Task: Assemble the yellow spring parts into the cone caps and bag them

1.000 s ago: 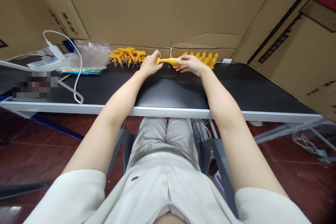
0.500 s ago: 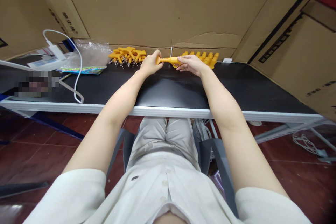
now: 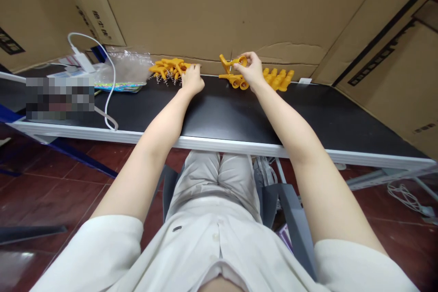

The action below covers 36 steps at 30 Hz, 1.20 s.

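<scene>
My right hand [image 3: 251, 72] pinches a yellow corkscrew [image 3: 234, 62] by its flared, hollow end, its crosswise handle pointing left. Just below it, other yellow corkscrews [image 3: 232, 81] lie on the table with their round open ends toward me. At the left, my left hand [image 3: 193, 80] is at the right edge of a pile of yellow corkscrew handles [image 3: 167, 66] with bare metal spirals. Its fingers are curled over one handle, partly hiding it. Right of my right hand stand several yellow hollow sleeves [image 3: 278, 80] in close rows.
A clear plastic bag [image 3: 125, 66] lies left of the pile, with a white cable [image 3: 111, 89] looping near it. Cardboard walls [image 3: 191, 13] rise behind the black table [image 3: 226, 114]. A metal rail [image 3: 219, 143] edges the front. A small white object [image 3: 305, 80] sits at the back right.
My hands have moved apart. The left let go of the yellow corkscrew and went left to the handle pile. The right keeps the corkscrew, now tilted above the others lying there. The view shifted slightly.
</scene>
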{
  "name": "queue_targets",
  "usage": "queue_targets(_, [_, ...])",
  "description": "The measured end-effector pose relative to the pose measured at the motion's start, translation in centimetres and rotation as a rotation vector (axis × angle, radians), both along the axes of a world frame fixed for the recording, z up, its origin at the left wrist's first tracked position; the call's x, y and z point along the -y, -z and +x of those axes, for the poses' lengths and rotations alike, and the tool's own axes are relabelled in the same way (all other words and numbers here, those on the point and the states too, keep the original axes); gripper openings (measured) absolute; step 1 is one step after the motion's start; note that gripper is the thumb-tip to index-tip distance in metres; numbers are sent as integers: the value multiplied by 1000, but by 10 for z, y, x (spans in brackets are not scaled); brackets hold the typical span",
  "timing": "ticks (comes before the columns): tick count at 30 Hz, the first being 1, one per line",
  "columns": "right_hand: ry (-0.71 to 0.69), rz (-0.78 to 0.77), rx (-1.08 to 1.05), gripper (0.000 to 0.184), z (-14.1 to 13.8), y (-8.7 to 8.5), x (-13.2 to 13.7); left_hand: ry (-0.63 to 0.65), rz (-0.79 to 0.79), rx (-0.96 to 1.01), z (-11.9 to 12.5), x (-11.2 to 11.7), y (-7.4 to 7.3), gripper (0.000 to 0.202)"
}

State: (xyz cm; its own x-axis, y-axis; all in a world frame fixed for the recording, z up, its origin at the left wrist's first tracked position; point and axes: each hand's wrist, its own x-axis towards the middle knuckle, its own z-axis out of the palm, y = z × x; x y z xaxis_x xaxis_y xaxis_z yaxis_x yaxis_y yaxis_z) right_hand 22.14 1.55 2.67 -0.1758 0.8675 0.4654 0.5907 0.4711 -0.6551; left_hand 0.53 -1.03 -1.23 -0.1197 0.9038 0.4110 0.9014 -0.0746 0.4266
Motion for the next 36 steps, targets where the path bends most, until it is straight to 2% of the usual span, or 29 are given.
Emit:
queue_targets(3, [87,98,213,49,-10,0,-2,-76,-99,-30,-9,0,3,75])
queue_targets(9, [32,175,431,50,-19,17,-11,-84,-312,-38,-18,1,6,86])
queue_targets(13, [85,50,616,55,-22,26,-7,-81,-386,-69,-19,2,7,83])
queue_targets(16, [123,-77,740,54,-23,27,-3,-81,-362,-47,-19,1,9,80])
queue_targets(21, [82,-149,736,58,-22,24,-7,-131,-232,-9,-20,-6,12,66])
queue_targets(24, [42,-171,703,59,-17,19,-10,-196,-161,52,-26,-12,16,70])
queue_targets(27, [41,-168,665,57,-8,7,-10,-211,-176,135,-36,-19,23,70])
queue_targets(29, [84,-157,634,57,2,-2,-10,-186,-182,181,-43,-23,28,65])
queue_targets(32, [190,-95,556,53,25,-8,-13,-138,-159,202,-50,-27,30,74])
queue_targets(34, [247,-21,480,46,44,-4,-18,-141,-156,207,-52,-27,28,73])
queue_targets(36, [293,43,416,43,61,3,-21,-174,-149,208,-51,-25,25,60])
